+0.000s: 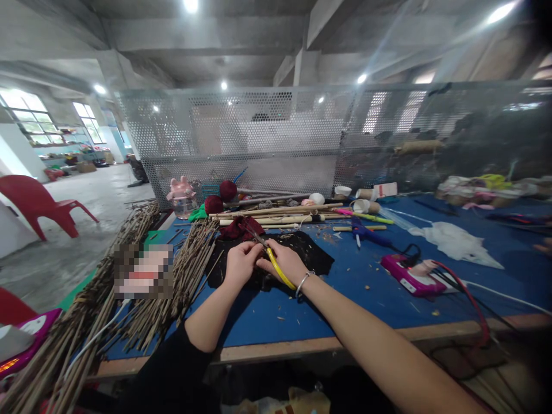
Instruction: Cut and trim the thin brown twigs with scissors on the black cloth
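My right hand (282,263) is closed around scissors with yellow handles (278,265). Their metal blades reach forward over a bunched dark red cloth (236,229). Close beside it, my left hand (242,261) has its thumb and fingers pinched together near the blades, and what lies between them is too small to make out. Both hands are above a black cloth (313,253) scattered with small pale scraps. A bundle of thin brown sticks (190,253) lies to the left of my left hand.
Longer sticks (107,253) run down the table's left side. Behind the hands lie pale rods (276,219) and dark red yarn balls (213,204). A blue glue gun (366,233), a purple power strip (411,276) with cables and a white plastic bag (457,241) are at right. Perforated metal panels (267,132) stand behind.
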`<state>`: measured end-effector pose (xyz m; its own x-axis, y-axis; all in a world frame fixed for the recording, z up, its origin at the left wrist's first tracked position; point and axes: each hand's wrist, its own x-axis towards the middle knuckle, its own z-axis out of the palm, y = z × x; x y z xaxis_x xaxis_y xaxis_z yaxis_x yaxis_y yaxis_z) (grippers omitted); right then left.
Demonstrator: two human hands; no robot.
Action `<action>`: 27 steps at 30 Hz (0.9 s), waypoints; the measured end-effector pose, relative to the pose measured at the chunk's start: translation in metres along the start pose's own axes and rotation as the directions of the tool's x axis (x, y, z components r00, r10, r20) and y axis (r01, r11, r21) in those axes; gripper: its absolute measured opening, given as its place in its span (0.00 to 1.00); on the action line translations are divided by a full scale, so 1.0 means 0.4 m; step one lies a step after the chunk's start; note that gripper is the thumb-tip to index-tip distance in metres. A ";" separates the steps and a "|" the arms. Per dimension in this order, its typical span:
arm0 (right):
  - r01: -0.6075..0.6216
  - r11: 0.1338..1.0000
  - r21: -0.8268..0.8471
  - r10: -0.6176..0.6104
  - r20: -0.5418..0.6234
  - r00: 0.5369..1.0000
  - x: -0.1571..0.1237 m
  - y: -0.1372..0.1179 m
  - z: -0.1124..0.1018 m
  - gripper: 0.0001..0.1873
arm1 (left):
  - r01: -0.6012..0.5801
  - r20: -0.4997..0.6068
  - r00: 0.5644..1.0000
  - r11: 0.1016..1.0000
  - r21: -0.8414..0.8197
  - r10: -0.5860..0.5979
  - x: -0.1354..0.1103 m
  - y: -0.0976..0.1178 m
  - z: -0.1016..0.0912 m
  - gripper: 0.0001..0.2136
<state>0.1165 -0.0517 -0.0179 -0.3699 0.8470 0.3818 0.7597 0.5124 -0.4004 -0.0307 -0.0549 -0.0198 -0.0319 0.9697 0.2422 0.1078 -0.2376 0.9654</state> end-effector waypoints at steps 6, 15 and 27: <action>-0.015 0.998 0.059 0.019 -0.057 0.998 0.002 0.008 0.001 0.18 | 0.066 0.009 0.998 0.998 0.021 -0.066 -0.004 0.006 0.007 0.16; -0.057 0.987 0.147 0.067 -0.062 0.996 0.005 0.011 -0.005 0.17 | 0.095 0.062 0.994 0.994 -0.053 -0.091 -0.013 0.010 0.017 0.14; 0.097 0.989 0.112 -0.081 -0.143 0.986 0.012 0.031 0.011 0.31 | 0.108 0.085 0.991 0.990 -0.090 -0.101 -0.011 -0.002 0.020 0.11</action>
<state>0.1217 -0.0407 -0.0248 -0.3497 0.7737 0.5283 0.6557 0.6049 -0.4518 -0.0228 -0.0586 -0.0222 0.0418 0.9900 0.1346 0.0136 -0.1352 0.9907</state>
